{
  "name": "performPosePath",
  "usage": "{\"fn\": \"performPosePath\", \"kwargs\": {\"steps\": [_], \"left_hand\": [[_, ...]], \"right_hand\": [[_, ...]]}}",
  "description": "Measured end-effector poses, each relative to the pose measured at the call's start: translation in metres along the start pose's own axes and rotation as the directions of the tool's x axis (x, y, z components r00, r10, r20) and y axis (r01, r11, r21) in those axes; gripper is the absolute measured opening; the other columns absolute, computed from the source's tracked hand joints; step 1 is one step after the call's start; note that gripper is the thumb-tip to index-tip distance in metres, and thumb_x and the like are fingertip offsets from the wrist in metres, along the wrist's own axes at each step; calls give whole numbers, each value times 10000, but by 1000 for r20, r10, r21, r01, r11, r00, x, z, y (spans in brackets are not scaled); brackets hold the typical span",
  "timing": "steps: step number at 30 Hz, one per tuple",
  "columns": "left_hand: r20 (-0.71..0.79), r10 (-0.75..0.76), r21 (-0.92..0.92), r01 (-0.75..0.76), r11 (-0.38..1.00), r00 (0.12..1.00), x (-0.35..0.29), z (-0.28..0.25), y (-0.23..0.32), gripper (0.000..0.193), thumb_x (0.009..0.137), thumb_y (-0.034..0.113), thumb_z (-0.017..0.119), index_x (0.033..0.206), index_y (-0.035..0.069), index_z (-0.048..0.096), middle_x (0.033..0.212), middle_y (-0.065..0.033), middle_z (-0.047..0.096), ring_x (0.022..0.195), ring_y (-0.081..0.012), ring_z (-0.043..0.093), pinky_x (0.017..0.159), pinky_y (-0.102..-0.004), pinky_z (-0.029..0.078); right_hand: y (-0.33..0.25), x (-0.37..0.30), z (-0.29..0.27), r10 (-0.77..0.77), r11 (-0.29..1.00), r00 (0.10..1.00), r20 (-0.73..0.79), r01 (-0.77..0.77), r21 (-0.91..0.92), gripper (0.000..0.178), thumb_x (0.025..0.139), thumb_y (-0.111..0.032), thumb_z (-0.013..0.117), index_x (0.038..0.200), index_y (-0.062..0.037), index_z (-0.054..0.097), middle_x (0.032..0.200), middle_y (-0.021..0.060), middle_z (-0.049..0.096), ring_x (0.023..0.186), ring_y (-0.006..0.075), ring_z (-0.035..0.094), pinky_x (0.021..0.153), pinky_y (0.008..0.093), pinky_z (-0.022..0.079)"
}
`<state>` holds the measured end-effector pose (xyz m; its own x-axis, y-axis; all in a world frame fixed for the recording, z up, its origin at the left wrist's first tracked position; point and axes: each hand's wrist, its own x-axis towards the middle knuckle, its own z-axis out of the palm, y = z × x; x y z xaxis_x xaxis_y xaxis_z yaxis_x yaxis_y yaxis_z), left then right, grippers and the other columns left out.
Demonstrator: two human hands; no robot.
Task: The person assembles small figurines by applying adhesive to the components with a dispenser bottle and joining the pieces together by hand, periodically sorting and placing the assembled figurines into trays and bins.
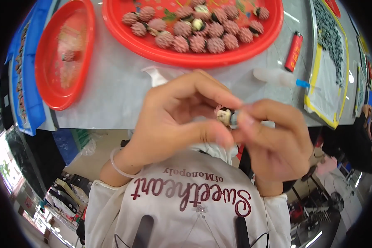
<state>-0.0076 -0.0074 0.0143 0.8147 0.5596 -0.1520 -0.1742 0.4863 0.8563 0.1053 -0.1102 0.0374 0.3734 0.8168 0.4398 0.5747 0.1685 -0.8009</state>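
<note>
In front of my chest, both hands meet around a small figurine with a pale painted face, dark and pink hair and a grey lower part. My left hand curls about its head side, thumb and fingers bent round it. Thumb and fingers of my right hand pinch the grey end. The fingers hide much of the figurine, and whether its head and grey part are joined I cannot tell. Beyond my hands, a large red tray holds several pink, knobbly-haired figurine heads.
A smaller red oval tray with one pink head stands left, beside a blue crate. To the right lie a red cylinder, a translucent bottle with a blue needle tip and a yellow-edged tray of small grey parts.
</note>
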Motion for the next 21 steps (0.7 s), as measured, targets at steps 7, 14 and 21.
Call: {"fn": "performPosePath", "kwargs": {"steps": [7,14,21], "left_hand": [[-193,491,655,-261,709,850,4,-64,79,236,730,101,586,914,-37,532,893,-118,545,811,-145,533,706,-241,428],[-12,367,993,56,-109,930,18,-119,122,187,763,32,500,940,47,557,925,-80,576,833,-165,553,753,-276,424],[297,122,938,-266,-221,947,93,-46,119,192,754,33,493,943,24,524,942,-111,533,883,-235,510,768,-300,399]], "right_hand": [[1,-10,-28,-36,996,994,-106,27,-83,283,693,-263,659,792,-4,599,729,72,490,602,148,434,498,206,367],[22,-20,-46,99,986,933,-345,-138,-91,187,746,-173,609,801,3,578,732,82,466,598,120,409,497,191,294],[27,-15,-55,155,978,908,-388,-195,-67,100,765,-13,526,844,43,553,813,92,481,610,108,396,532,197,305]]}}
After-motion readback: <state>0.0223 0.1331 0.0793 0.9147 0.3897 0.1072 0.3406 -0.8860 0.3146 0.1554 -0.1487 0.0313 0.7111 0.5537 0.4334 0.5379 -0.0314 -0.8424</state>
